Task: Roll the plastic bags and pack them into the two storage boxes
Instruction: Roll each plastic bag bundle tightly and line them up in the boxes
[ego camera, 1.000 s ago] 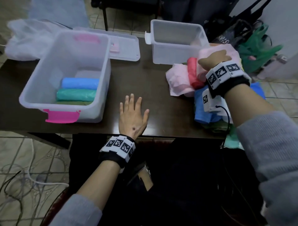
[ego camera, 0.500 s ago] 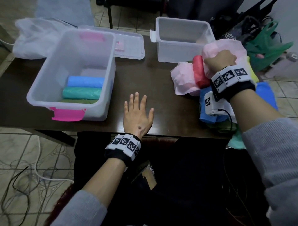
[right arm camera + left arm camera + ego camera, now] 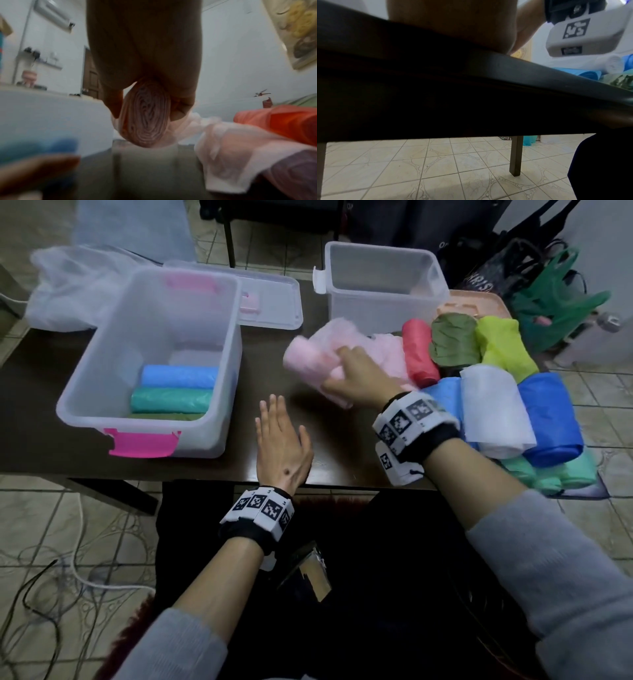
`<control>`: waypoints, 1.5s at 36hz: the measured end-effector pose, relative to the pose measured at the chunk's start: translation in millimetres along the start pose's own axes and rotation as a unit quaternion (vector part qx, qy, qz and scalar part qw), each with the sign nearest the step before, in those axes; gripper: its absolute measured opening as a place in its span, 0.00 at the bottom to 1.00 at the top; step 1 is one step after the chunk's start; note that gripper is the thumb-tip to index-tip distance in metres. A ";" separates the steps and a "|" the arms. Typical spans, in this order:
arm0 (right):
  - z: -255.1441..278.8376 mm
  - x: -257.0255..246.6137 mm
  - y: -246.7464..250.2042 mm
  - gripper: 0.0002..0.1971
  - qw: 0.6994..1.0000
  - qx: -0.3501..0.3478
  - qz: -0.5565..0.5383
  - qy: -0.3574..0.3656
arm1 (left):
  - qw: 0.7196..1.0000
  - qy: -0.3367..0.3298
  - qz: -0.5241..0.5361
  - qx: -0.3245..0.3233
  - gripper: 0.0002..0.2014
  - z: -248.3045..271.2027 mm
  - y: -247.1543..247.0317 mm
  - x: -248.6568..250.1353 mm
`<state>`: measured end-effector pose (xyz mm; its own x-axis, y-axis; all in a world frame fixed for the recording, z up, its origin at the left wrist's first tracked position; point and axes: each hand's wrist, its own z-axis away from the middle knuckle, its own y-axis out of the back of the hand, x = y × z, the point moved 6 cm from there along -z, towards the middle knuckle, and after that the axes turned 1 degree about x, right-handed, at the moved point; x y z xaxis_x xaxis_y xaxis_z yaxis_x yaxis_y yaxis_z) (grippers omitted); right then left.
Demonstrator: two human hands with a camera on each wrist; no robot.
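My right hand (image 3: 346,371) grips a rolled pink plastic bag (image 3: 308,357) above the table's middle; in the right wrist view the pink roll (image 3: 145,121) shows its spiral end between thumb and fingers. A loose pink bag (image 3: 387,354) lies behind it. My left hand (image 3: 279,436) lies flat and open on the dark table (image 3: 267,364) near its front edge. The large clear box with pink latches (image 3: 102,364) at left holds a blue roll (image 3: 178,376) and a green roll (image 3: 168,402). A smaller clear box (image 3: 383,299) stands at the back.
A pile of rolled bags lies at right: red (image 3: 418,354), olive (image 3: 452,340), yellow-green (image 3: 503,347), white (image 3: 489,409), blue (image 3: 548,419). A clear lid (image 3: 270,299) lies behind the large box. A crumpled clear bag (image 3: 68,289) sits far left. Cables trail on the tiled floor.
My right hand has lifted the pink roll off the pile at right and carried it left toward the table's middle. The left hand stays flat on the table.
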<state>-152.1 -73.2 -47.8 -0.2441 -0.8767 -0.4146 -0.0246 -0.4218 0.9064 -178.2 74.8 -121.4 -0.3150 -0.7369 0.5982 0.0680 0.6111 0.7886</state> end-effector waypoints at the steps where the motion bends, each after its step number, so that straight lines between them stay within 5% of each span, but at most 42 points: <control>1: 1.4 0.8 -11.1 0.29 1.000 -0.026 0.007 0.001 | 0.999 0.004 0.041 0.018 0.29 0.3 2.6 -1.0; 6: 7.3 11.7 -38.4 0.28 0.997 -0.077 -0.017 -0.011 | 0.983 0.027 0.165 0.070 0.29 1.6 11.5 -7.3; 10: 6.5 21.0 -34.6 0.39 0.997 -0.061 -0.027 -0.024 | 0.982 0.031 0.178 0.063 0.25 2.9 13.5 -4.9; 13: 12.2 12.1 -19.4 0.40 0.998 0.063 -0.018 0.019 | 0.988 0.040 0.144 0.048 0.24 2.2 11.8 -5.5; 17: 24.9 -14.5 -1.4 0.21 0.969 0.228 -0.016 0.095 | 1.000 0.009 -0.013 -0.003 0.27 -0.9 -1.0 -2.4; 21: 10.1 -17.3 -18.7 0.17 0.994 0.088 0.054 0.032 | 0.987 0.005 -0.148 -0.065 0.34 -1.2 -12.4 -1.8; 28: -3.7 -3.2 -32.2 0.29 0.984 -0.089 0.140 -0.064 | 0.984 0.010 -0.145 -0.104 0.34 -2.7 -11.0 -2.5; 31: 1.1 -9.0 -27.9 0.27 0.985 -0.094 0.131 -0.055 | 0.996 0.049 0.003 -0.073 0.30 -7.6 2.8 -3.0; 35: 17.6 -14.4 -34.6 0.29 0.991 -0.089 0.092 -0.031 | 0.972 0.153 0.176 0.030 0.26 -23.7 36.9 -12.1; 45: 66.0 -25.2 -54.1 0.32 0.974 -0.167 0.137 0.063 | 0.954 0.216 0.105 -0.178 0.33 -61.4 29.6 2.3; 52: 85.8 -25.9 -53.4 0.26 0.973 -0.175 0.131 0.069 | 0.938 0.210 0.162 -0.225 0.24 -63.9 17.8 19.1; 54: 88.3 -25.9 -53.4 0.26 0.971 -0.183 0.136 0.075 | 0.926 0.201 0.232 -0.218 0.13 -64.9 19.5 27.4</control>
<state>-230.1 -7.5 -78.3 -0.0488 -0.9795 -0.1956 0.3741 -0.1995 0.9057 -124.0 47.8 -80.4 0.2167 -0.5261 0.8223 0.5117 0.7786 0.3632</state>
